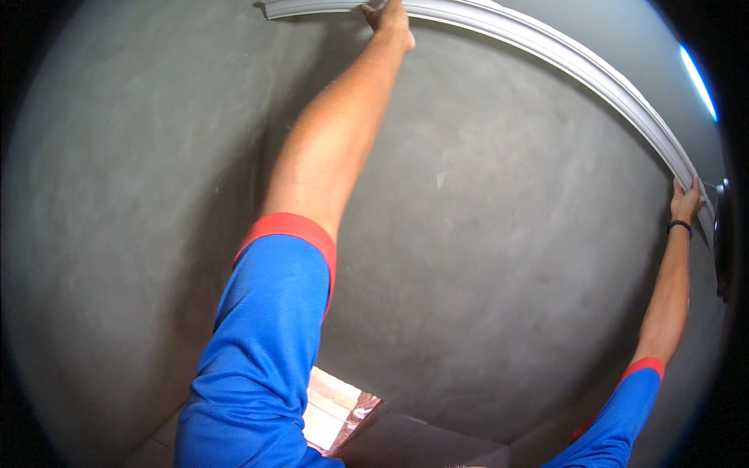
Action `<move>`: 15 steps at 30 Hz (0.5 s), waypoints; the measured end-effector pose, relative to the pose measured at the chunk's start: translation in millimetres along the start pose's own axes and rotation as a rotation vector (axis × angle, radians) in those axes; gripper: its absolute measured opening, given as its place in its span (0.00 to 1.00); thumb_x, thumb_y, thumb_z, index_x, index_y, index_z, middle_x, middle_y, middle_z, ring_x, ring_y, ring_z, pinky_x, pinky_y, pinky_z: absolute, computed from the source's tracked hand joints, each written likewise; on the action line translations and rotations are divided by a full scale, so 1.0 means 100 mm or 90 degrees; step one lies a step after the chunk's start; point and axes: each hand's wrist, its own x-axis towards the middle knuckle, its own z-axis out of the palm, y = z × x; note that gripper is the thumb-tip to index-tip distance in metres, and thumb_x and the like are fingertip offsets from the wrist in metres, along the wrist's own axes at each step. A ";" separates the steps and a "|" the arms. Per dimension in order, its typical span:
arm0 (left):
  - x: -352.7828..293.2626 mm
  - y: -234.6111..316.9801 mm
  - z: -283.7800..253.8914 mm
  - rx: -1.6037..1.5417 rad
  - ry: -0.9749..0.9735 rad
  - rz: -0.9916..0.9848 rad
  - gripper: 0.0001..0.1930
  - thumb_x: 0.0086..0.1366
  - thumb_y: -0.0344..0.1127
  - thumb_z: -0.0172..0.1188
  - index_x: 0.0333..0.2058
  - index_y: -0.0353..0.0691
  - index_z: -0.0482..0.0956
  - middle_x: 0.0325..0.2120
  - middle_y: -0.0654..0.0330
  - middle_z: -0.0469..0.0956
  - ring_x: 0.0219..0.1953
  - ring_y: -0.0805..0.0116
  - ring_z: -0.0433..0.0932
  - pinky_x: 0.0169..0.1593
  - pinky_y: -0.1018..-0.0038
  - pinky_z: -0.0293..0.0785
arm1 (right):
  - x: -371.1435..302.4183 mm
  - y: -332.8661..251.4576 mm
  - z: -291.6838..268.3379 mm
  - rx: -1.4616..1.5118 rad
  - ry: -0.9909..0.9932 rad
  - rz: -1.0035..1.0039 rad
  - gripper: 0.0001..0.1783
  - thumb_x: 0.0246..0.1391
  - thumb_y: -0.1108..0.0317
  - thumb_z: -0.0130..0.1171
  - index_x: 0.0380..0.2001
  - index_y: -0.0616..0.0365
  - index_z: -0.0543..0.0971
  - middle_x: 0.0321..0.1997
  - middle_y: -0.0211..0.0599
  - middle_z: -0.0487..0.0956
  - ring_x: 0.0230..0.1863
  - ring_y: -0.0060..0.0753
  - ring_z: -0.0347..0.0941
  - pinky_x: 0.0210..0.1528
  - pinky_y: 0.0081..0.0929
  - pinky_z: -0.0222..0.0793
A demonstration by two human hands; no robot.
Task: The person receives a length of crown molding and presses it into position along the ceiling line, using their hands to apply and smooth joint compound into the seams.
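Observation:
A long white cornice moulding [566,56] with a ribbed profile runs high along the grey wall, close under the ceiling. It bows across the view because of the lens. My left hand [384,17] reaches straight up and grips the moulding near its left end; the top of this hand is cut off by the frame. Far to the right, my right hand [686,201], with a dark beaded bracelet [679,226] at the wrist, holds the other end from below, fingers up against it. Both arms are stretched overhead in blue sleeves with red cuffs.
Behind the arms stands a plain grey wall [484,234] with faint scuffs. A lit tube lamp [698,82] shines at the upper right, and a dark object [723,242] hangs at the right edge. Low down, bright light falls on a pale tiled surface [331,405].

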 end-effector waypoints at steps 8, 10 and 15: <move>0.20 -0.40 0.13 -0.051 -0.017 0.091 0.40 0.60 0.56 0.66 0.63 0.37 0.64 0.59 0.51 0.70 0.62 0.61 0.66 0.66 0.60 0.60 | 0.11 0.00 0.02 0.014 -0.008 -0.020 0.41 0.62 0.61 0.57 0.65 0.76 0.49 0.68 0.60 0.54 0.65 0.57 0.59 0.61 0.43 0.74; 0.25 -0.47 0.17 -0.078 0.015 0.104 0.35 0.60 0.56 0.66 0.58 0.38 0.71 0.57 0.52 0.73 0.60 0.61 0.68 0.64 0.62 0.62 | 0.15 0.00 0.05 0.024 -0.027 -0.011 0.45 0.62 0.63 0.58 0.66 0.74 0.42 0.69 0.61 0.51 0.66 0.60 0.57 0.59 0.46 0.75; 0.04 -0.44 0.24 -0.067 0.041 0.071 0.31 0.61 0.56 0.65 0.57 0.43 0.74 0.58 0.56 0.72 0.60 0.61 0.68 0.65 0.60 0.62 | 0.01 0.11 0.09 0.013 -0.011 -0.008 0.46 0.62 0.65 0.57 0.67 0.73 0.38 0.69 0.62 0.50 0.67 0.63 0.56 0.58 0.51 0.75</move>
